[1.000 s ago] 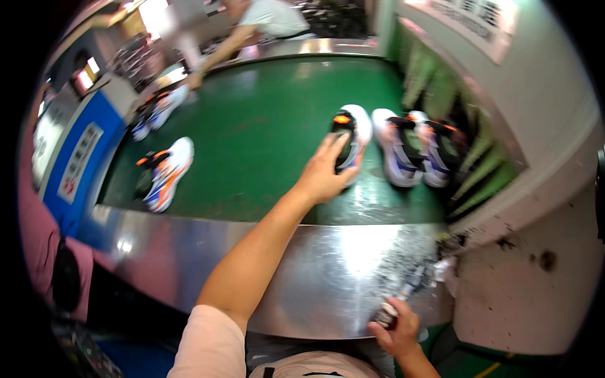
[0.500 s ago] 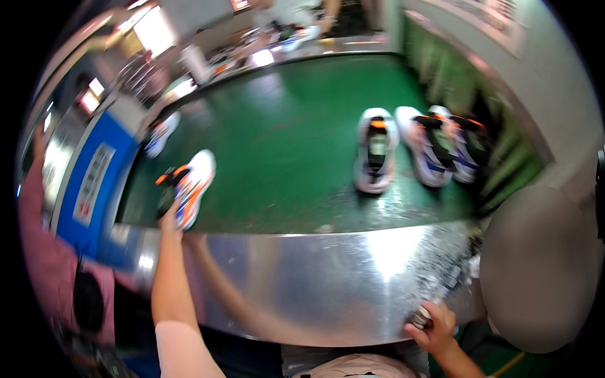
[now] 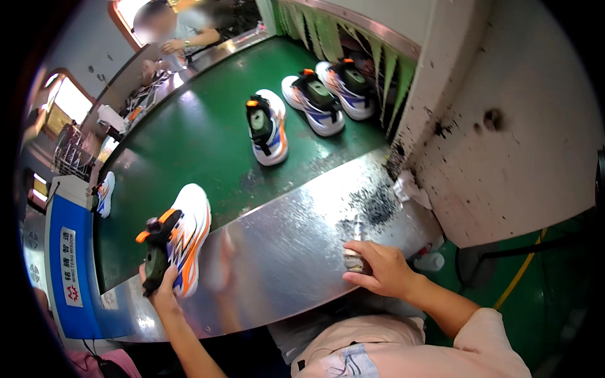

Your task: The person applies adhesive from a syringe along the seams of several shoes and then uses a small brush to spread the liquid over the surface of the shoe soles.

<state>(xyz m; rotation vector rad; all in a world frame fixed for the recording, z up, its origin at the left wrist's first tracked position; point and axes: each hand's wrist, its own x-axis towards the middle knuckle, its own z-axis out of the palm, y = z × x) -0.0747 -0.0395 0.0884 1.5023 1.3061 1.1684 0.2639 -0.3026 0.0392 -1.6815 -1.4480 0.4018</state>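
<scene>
A white sneaker [image 3: 192, 217] with orange and blue trim and a black collar is gripped near its heel by my left hand [image 3: 162, 286]. It is raised over the near edge of the green conveyor belt [image 3: 189, 138], toe pointing away from me. My right hand [image 3: 381, 271] is closed around a small silvery tool [image 3: 357, 249] with a narrow tip, above the metal ledge [image 3: 283, 252]. My fingers cover much of the tool, so its exact kind is unclear. Three similar shoes stand on the belt: one sneaker [image 3: 268, 129] in the middle, two sneakers [image 3: 315, 104] farther right.
Another sneaker [image 3: 106, 194] is at the belt's far left, beside a blue panel [image 3: 60, 252]. Green strips [image 3: 321, 31] hang over an opening behind the right-hand shoes. Black crumbs [image 3: 378, 205] and crumpled white paper [image 3: 413, 191] lie on the ledge. Across the belt is another person [image 3: 195, 38].
My view has turned to the right. The sneaker in my left hand is now closer to me and larger in view. My right hand still grips the small tool.
</scene>
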